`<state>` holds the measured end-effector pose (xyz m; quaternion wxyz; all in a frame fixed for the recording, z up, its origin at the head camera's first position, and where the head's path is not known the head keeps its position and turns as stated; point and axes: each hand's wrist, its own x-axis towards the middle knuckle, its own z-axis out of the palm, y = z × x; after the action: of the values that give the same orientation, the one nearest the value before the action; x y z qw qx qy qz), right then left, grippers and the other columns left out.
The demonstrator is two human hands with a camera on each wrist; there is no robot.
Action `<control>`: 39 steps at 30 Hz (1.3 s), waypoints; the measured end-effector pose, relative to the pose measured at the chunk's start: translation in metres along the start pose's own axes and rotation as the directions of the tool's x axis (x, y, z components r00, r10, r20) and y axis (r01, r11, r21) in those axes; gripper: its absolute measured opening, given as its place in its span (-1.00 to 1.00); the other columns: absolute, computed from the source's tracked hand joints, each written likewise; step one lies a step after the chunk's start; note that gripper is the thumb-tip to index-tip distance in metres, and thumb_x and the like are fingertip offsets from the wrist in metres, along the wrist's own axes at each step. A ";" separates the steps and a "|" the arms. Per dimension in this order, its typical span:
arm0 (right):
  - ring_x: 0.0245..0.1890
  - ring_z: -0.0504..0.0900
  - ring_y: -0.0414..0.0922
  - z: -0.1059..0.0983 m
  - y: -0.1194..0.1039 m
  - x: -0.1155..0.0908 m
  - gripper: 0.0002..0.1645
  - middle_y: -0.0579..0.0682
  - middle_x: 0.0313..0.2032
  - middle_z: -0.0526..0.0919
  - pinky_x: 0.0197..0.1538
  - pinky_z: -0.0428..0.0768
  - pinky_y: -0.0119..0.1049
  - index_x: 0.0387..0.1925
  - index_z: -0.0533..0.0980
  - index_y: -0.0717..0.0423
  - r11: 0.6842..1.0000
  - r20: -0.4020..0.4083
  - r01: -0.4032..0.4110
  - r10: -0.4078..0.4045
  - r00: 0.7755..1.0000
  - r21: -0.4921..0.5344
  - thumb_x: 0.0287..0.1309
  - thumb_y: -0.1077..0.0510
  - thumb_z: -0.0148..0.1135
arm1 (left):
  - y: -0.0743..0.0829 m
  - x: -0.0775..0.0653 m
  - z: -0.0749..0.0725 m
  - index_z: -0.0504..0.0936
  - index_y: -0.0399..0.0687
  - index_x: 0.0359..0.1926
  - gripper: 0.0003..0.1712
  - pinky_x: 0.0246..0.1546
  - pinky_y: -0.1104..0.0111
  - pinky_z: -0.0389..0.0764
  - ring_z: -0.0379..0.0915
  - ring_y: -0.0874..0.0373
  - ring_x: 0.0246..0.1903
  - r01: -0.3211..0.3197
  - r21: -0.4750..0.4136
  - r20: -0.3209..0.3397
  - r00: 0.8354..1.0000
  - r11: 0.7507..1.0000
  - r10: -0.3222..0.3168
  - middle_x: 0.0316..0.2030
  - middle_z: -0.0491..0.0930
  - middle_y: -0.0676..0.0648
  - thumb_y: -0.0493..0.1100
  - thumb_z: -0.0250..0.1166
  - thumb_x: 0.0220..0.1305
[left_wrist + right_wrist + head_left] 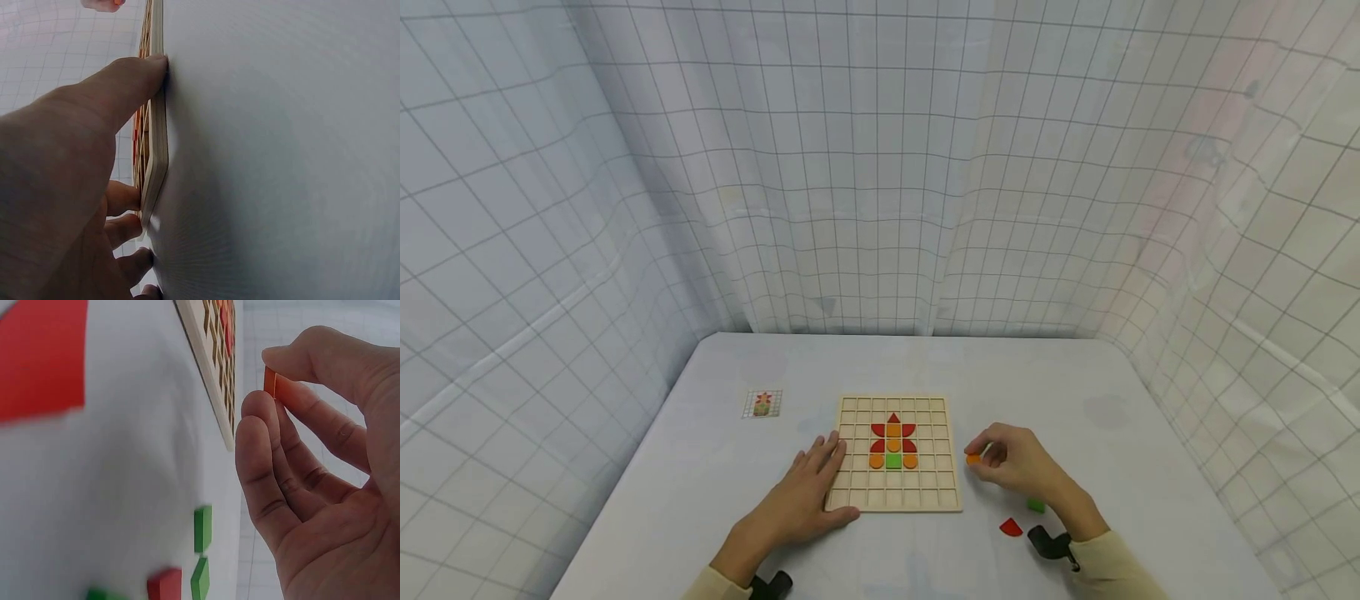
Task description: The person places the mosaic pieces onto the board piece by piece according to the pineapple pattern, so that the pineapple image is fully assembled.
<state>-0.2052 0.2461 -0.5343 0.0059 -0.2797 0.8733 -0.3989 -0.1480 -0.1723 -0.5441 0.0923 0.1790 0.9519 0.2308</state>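
Note:
A wooden grid board (934, 481) lies on the table. Red, orange and green pieces form a figure in its cells, with a green square (893, 461) at the bottom middle. My left hand (801, 500) rests at the board's left side, fingers spread over its edge; in the left wrist view the thumb (134, 78) touches the near edge. Just right of the board, my right hand (1018, 462) pinches a small orange piece (973, 459) between thumb and forefinger, above the table. The right wrist view shows this orange piece (269, 381) edge-on, so its full outline is hidden.
A small pattern card (762, 404) lies left of the board. Near the right forearm are a red quarter-circle piece (1011, 527) and a green piece (1036, 505). More loose pieces, including a red block (165, 584), show in the right wrist view. Gridded white curtains (887, 167) surround the table.

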 end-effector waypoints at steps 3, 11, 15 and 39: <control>-0.25 0.71 -0.37 0.009 -0.006 0.007 -0.73 -0.08 -0.08 0.88 -0.17 0.76 -0.42 -0.06 0.85 0.00 1.000 0.024 0.006 -0.006 1.000 0.016 0.28 0.34 0.68 | -0.001 0.000 0.001 0.15 -0.20 0.88 0.36 0.85 -0.36 0.08 -0.05 -0.35 0.90 0.005 0.007 0.003 1.000 1.000 -0.005 0.91 0.03 -0.26 0.46 0.56 0.45; -0.25 0.70 -0.37 0.034 -0.022 0.020 -0.77 -0.12 -0.09 0.85 -0.15 0.74 -0.45 -0.06 0.85 -0.03 1.000 0.085 0.003 -0.006 0.996 0.025 0.31 0.20 0.74 | -0.001 0.000 0.002 0.16 -0.21 0.88 0.37 0.86 -0.35 0.09 -0.05 -0.34 0.90 0.008 0.001 0.005 1.000 1.000 -0.009 0.91 0.04 -0.26 0.45 0.57 0.43; -0.26 0.70 -0.41 0.046 -0.031 0.028 -0.79 -0.10 -0.11 0.84 -0.14 0.76 -0.46 -0.05 0.85 0.00 1.000 0.098 0.030 -0.031 0.995 0.010 0.33 0.21 0.72 | 0.000 0.000 0.000 0.17 -0.22 0.87 0.36 0.85 -0.35 0.09 -0.04 -0.35 0.90 0.010 -0.001 0.007 1.000 1.000 -0.010 0.91 0.05 -0.27 0.44 0.58 0.43; -0.30 0.59 -0.44 0.090 -0.056 0.047 -0.93 -0.20 -0.32 0.79 -0.23 0.67 -0.53 -0.26 0.90 0.02 0.992 0.110 0.110 -0.104 0.988 -0.053 0.35 0.24 0.71 | -0.001 0.001 0.002 0.18 -0.23 0.87 0.36 0.85 -0.37 0.09 -0.04 -0.36 0.90 -0.005 0.001 -0.010 1.000 1.000 0.005 0.90 0.05 -0.28 0.45 0.57 0.44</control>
<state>-0.1969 0.1316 -0.5466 0.0231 -0.3474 0.8668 -0.3570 -0.1485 -0.1724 -0.5465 0.0870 0.1805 0.9520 0.2315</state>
